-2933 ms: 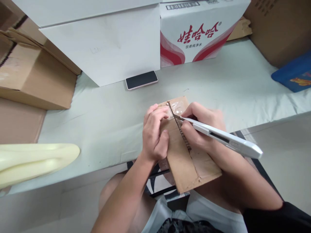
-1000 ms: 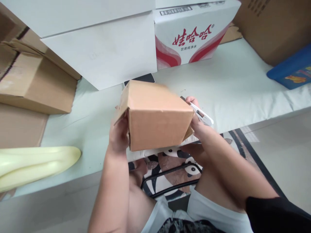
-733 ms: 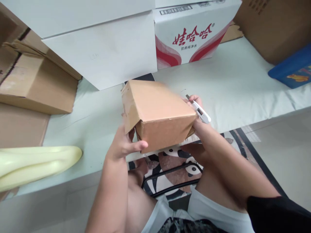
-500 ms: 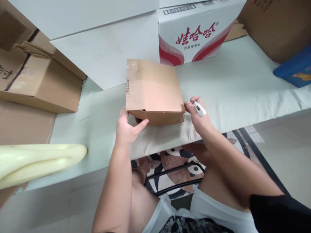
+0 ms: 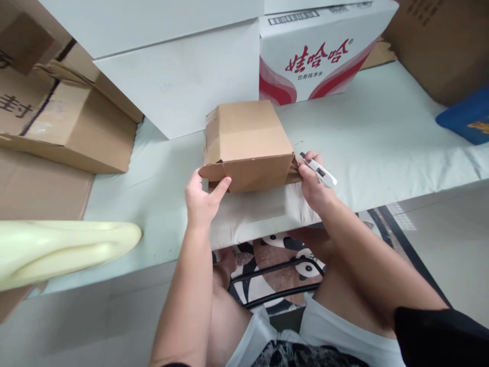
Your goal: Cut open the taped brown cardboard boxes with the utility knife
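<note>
A small brown cardboard box [image 5: 252, 132] rests on the cloth-covered table, tipped somewhat, its near side facing me. My left hand [image 5: 204, 196] grips the flap at its near left corner, thumb in front and fingers behind. At the near right corner, my right hand [image 5: 315, 181] pinches a folded flap. That same hand also holds a white utility knife [image 5: 323, 173], its dark blade end pointing up and left. The fingertips behind the flaps are hidden.
Large white cartons [image 5: 183, 86] and a white-and-red water carton [image 5: 317, 66] stand behind. Brown boxes [image 5: 95, 127] sit left, with a pale yellow smooth object [image 5: 76, 250] nearer me. A blue item [image 5: 468, 117] lies right. The tablecloth's front edge [image 5: 244, 234] hangs above my knees.
The box has tilted so more of its near side shows, and its left flap has swung outward. The right hand has come to hold the right flap; the knife's blade end now shows.
</note>
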A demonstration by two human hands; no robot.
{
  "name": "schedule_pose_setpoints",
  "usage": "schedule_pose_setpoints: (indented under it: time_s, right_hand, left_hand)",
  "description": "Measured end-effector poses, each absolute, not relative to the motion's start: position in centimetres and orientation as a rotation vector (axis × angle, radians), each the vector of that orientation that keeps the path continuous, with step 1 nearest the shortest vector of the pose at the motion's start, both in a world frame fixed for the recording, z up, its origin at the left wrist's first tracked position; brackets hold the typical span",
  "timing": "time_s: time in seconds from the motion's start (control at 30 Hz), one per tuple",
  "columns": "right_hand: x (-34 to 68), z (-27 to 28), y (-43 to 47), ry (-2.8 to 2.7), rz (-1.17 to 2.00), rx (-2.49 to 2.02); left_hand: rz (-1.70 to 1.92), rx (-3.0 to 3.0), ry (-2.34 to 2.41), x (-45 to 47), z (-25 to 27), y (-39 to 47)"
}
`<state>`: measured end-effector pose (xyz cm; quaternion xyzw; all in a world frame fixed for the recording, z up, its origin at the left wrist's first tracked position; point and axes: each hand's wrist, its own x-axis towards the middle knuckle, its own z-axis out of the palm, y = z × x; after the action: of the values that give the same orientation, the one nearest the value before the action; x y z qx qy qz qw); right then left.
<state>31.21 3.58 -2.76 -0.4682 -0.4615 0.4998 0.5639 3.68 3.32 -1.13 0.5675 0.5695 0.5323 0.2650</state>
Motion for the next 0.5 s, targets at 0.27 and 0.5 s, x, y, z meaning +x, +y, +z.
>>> schedule_pose_setpoints:
  time_s: [0.27, 0.5]
  right_hand:
    - [31.3, -2.2, 3.4, -1.122, 1.3, -0.917]
    - [31.4, -1.6, 3.3, -1.002, 1.194, -1.089]
  left_hand:
    - [1.454, 1.432, 1.473, 3.8, -1.2, 3.1]
    - [1.413, 1.477, 1.476, 4.5, -0.7, 3.1]
